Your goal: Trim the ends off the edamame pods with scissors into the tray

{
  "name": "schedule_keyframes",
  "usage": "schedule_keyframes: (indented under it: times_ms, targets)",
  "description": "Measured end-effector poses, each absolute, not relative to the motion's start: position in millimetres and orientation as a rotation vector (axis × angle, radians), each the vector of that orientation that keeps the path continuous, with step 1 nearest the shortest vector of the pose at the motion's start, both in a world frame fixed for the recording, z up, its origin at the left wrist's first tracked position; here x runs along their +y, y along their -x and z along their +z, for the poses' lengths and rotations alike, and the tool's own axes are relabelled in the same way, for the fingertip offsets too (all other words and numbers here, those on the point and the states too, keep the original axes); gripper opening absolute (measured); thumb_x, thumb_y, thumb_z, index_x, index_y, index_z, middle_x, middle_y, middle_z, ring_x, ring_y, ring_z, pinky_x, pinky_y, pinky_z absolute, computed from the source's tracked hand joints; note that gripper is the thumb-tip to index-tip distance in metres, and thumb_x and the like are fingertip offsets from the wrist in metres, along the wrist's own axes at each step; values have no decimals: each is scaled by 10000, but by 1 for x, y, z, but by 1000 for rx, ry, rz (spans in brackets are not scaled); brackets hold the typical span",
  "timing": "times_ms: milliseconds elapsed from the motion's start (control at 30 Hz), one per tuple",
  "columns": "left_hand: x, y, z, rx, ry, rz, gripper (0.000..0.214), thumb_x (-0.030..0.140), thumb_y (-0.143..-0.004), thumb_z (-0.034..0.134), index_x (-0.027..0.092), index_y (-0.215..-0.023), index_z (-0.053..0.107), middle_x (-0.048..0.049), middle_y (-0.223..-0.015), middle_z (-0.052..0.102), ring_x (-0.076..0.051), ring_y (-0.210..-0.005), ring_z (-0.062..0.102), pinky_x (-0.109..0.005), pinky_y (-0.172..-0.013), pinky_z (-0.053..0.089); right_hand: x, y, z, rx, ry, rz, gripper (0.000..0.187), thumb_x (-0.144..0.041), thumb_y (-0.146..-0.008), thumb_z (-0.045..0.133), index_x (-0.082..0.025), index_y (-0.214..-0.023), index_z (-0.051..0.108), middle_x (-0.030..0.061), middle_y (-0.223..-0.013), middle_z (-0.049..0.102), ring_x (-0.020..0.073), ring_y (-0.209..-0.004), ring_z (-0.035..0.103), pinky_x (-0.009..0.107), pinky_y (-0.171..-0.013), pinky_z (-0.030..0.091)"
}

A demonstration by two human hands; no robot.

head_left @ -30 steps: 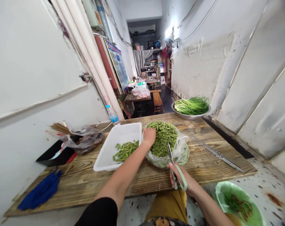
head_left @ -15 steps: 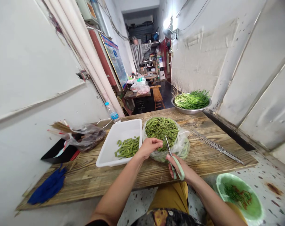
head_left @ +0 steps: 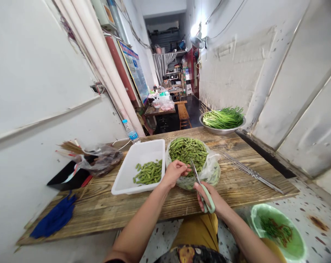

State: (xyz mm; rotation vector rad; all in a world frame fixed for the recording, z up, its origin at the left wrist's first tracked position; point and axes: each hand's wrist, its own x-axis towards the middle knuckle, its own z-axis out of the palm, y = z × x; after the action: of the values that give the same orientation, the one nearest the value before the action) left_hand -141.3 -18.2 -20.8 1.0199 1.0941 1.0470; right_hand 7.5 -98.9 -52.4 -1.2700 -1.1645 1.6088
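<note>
My right hand (head_left: 209,197) is wrapped round a pair of scissors (head_left: 195,171) with pale green handles, blades pointing up and away from me. My left hand (head_left: 176,172) is in a pinch just left of the blades; what sits between its fingertips is too small to make out. Both hands are over the near side of a clear plastic bag (head_left: 214,171) heaped with green soybean pods (head_left: 188,150). Left of the bag stands a white plastic tray (head_left: 124,175), with a smaller pile of cut pods (head_left: 149,173) in its right part.
On the wooden table (head_left: 99,215) lie metal skewers (head_left: 253,172), a blue cloth (head_left: 56,215), a black box (head_left: 64,177), a brown plastic bag (head_left: 105,160) and a water bottle (head_left: 131,132). A metal bowl (head_left: 222,130) holds green stalks. A green-lined bin (head_left: 298,237) stands below right. Someone sits far back.
The scissors' handles have come closer together and the blades look more closed. Both hands stay almost in place over the bag, my left hand still pinched.
</note>
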Motion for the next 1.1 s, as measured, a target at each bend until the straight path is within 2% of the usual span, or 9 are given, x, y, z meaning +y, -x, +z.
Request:
schedule_keyframes:
  times_ms: [100, 233, 333, 433, 567, 700, 867, 1100]
  targets:
    - [-17, 143, -21, 1114, -1161, 1061, 263, 260, -614, 736, 139, -702, 519, -42, -735, 680, -96, -569, 584, -212, -544, 429, -100, -9, -55, -1152, 1234, 1649, 508, -692, -712, 532, -208, -829, 437, -89, -532, 443, 61, -377, 434, 171, -344, 378]
    - [-17, 147, -22, 1183, -1415, 966, 242, 330, -651, 696, 115, -725, 617, 34, -555, 561, -72, -491, 453, -207, -506, 340, -101, -11, -56, -1189, 1216, 1643, 492, -689, -733, 514, -211, -822, 435, -82, -556, 437, 60, -384, 419, 178, -352, 364]
    - [-18, 150, -20, 1255, -1619, 836, 303, 394, -715, 636, 114, -602, 612, 51, -483, 469, -70, -486, 382, -218, -504, 273, -101, -13, -58, -1264, 1192, 1617, 449, -648, -762, 521, -212, -788, 416, -82, -550, 435, 59, -375, 411, 178, -351, 353]
    - [-20, 152, -16, 1251, -1854, 657, 383, 422, -782, 561, 122, -545, 591, 42, -475, 475, -78, -499, 400, -221, -520, 273, -101, -14, -62, -1318, 1181, 1604, 407, -599, -785, 534, -212, -785, 409, -88, -536, 425, 58, -371, 399, 174, -353, 351]
    - [-21, 155, -12, 1160, -2065, 460, 362, 393, -823, 518, 127, -600, 624, 24, -543, 553, -89, -537, 471, -212, -548, 302, -100, -15, -65, -1349, 1161, 1608, 378, -572, -803, 530, -210, -801, 421, -93, -521, 419, 62, -367, 395, 175, -353, 357]
    - [-21, 158, -8, 1128, -2188, 345, 369, 387, -839, 495, 129, -612, 629, 25, -540, 533, -89, -544, 436, -213, -534, 266, -101, -17, -61, -1372, 1131, 1617, 359, -553, -807, 542, -206, -814, 448, -94, -517, 416, 58, -365, 378, 170, -348, 339]
    - [-19, 166, -4, 1076, -2201, 249, 412, 440, -833, 498, 121, -606, 626, 25, -523, 507, -88, -525, 403, -215, -517, 257, -103, -20, -50, -1420, 1142, 1623, 357, -536, -790, 576, -193, -839, 493, -103, -462, 387, 53, -344, 340, 164, -330, 303]
    - [-20, 169, -2, 1072, -2087, 191, 426, 481, -812, 497, 124, -633, 646, 24, -512, 505, -94, -526, 413, -204, -508, 273, -101, -19, -48, -1413, 1214, 1635, 394, -556, -734, 625, -187, -750, 489, -108, -390, 363, 55, -275, 325, 162, -268, 259]
